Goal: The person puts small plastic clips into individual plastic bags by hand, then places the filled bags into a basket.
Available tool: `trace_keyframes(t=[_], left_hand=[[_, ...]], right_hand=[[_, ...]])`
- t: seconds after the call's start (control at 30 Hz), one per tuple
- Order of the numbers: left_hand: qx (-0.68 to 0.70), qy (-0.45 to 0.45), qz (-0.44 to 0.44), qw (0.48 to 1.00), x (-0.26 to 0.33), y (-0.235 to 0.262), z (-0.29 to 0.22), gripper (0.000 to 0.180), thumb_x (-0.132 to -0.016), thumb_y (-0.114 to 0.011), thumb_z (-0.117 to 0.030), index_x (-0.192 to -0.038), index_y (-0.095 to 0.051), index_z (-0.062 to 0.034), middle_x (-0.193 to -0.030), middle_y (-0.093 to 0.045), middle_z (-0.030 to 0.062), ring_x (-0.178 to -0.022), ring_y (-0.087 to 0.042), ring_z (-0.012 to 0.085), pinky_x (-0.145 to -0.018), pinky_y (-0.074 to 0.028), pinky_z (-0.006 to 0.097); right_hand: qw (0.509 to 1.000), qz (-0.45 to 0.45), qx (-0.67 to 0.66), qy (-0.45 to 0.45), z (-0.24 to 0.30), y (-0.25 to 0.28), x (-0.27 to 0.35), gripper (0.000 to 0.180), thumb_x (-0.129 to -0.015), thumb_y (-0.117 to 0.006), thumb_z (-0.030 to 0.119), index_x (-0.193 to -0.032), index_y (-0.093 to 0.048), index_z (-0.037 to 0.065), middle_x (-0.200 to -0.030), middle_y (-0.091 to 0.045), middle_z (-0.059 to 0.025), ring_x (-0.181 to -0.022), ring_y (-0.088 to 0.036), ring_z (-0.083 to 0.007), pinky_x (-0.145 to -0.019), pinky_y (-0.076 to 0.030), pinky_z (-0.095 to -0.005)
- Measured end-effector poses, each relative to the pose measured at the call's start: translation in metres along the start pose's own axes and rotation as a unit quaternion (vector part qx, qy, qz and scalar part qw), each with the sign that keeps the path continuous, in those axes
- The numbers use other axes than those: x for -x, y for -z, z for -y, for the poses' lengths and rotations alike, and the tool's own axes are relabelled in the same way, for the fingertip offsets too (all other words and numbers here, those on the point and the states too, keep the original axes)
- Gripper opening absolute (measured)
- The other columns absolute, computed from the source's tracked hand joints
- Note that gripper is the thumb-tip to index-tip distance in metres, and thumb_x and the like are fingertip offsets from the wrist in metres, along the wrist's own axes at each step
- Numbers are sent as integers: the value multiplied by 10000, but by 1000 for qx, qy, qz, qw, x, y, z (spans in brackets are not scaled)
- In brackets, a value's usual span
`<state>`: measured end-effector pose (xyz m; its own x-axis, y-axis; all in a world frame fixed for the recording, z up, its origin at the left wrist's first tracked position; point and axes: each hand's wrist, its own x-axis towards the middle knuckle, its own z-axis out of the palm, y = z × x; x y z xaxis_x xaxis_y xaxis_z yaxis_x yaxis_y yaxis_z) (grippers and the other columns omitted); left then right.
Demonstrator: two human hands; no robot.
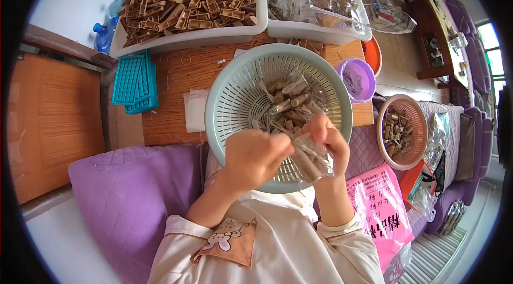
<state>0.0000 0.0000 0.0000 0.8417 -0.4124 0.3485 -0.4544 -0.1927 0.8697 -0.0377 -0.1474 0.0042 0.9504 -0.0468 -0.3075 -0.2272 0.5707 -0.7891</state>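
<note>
Over the near rim of a grey-green colander basket (216, 115), my two hands work close together. My right hand (332, 147) is closed on a small clear plastic bag (312, 156) with a brown cylindrical piece inside it. Beside it, my left hand (254, 156) is curled shut, its fingertips pointing at the bag; what they pinch is too small or hidden. Several brown plastic pieces (291, 101) and clear bags lie in the basket below.
A white bin (262, 6) at the far left is heaped with brown parts. Another white bin (299, 30) holds small parts and bags. A purple bucket (368, 78) and a pink basket (422, 150) stand at right. Teal trays (131, 81) lie left, a pink bag (382, 204) near right.
</note>
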Motion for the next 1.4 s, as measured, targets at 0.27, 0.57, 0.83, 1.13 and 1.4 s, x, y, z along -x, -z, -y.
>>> trace_keyframes(t=[0.27,0.57,0.83,1.13,1.4], left_hand=[[-258,-215,-15,942,-2,29,19,85,-735,-627,-240,-776,-617,-165,-543,-415,-32,-521,-453,121,-480,-393,264],[-316,-62,-157,934,14,69,69,91,-807,-560,-116,-774,-594,-38,-725,-593,86,-691,-579,220,-634,-461,315],[-322,246,-193,894,36,82,121,184,-841,-513,-167,-814,-550,11,-813,-591,121,-691,-556,264,-628,-434,321],[-317,419,-76,847,46,85,158,322,-721,-632,-304,-827,-564,-7,-759,-601,164,-743,-581,333,-646,-434,402],[-323,392,-130,852,48,85,146,223,-749,-612,-234,-816,-578,-25,-711,-608,164,-728,-588,342,-633,-436,403]], right_hand=[[962,-212,-89,147,41,-8,-9,264,-841,-472,274,-660,-434,86,-553,-451,-72,-436,-412,-127,-424,-343,-251],[937,-126,71,318,149,45,-98,280,-902,-449,286,-1028,-517,45,-923,-567,-66,-743,-534,-142,-656,-469,-252],[954,-2,250,164,100,51,-74,210,-881,-466,155,-1042,-537,41,-863,-595,-72,-663,-535,-98,-585,-433,-212],[647,232,723,75,-22,16,-61,181,-738,-587,196,-819,-590,33,-782,-598,-131,-720,-599,-294,-629,-484,-366],[505,292,809,75,-76,10,-51,174,-712,-609,173,-799,-582,25,-822,-563,-149,-755,-594,-288,-635,-488,-363]])
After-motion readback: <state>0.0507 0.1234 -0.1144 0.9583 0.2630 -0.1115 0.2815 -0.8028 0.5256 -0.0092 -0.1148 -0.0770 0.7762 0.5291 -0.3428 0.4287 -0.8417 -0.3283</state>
